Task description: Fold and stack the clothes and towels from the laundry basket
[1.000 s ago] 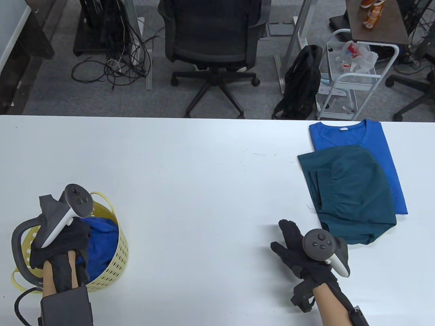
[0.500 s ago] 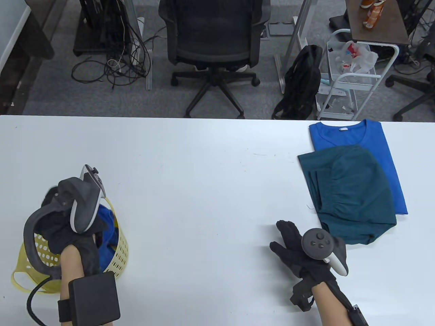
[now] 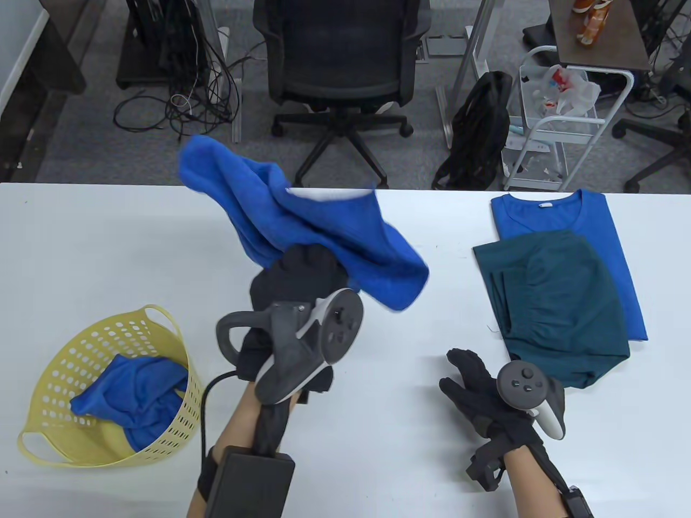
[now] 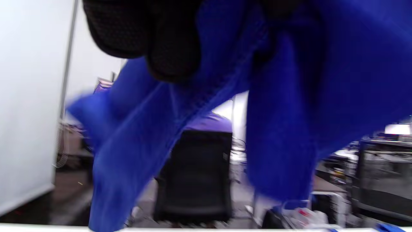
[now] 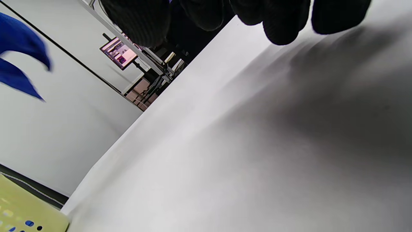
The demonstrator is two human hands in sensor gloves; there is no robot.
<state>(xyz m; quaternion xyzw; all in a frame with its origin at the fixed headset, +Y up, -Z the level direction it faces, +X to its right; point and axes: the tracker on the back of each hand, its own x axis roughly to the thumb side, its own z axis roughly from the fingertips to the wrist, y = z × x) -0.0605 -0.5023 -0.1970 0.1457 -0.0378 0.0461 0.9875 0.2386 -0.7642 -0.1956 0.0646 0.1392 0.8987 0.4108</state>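
My left hand [image 3: 302, 275] is raised over the middle of the table and grips a bright blue towel [image 3: 302, 226], which hangs bunched in the air. In the left wrist view the gloved fingers [image 4: 151, 35] curl round the blue towel [image 4: 289, 112]. My right hand [image 3: 467, 377] rests open above the table near the front right, holding nothing. Its fingertips [image 5: 283, 22] hover over the bare white table [image 5: 257, 145]. The yellow laundry basket [image 3: 162, 324] sits at the front left with another blue cloth [image 3: 135, 394] inside. A folded teal garment [image 3: 561, 307] lies on a folded blue shirt [image 3: 550, 216] at the right.
Beyond the table's far edge stand a black office chair [image 3: 340, 59], a black backpack [image 3: 480, 129] and a white wire cart [image 3: 561, 118]. Cables [image 3: 183, 102] lie on the floor at the back left. The basket's corner [image 5: 29, 212] shows in the right wrist view.
My left hand has risen out of the basket and swung right to the table's middle, pulling the blue towel up with it. The right hand has barely moved.
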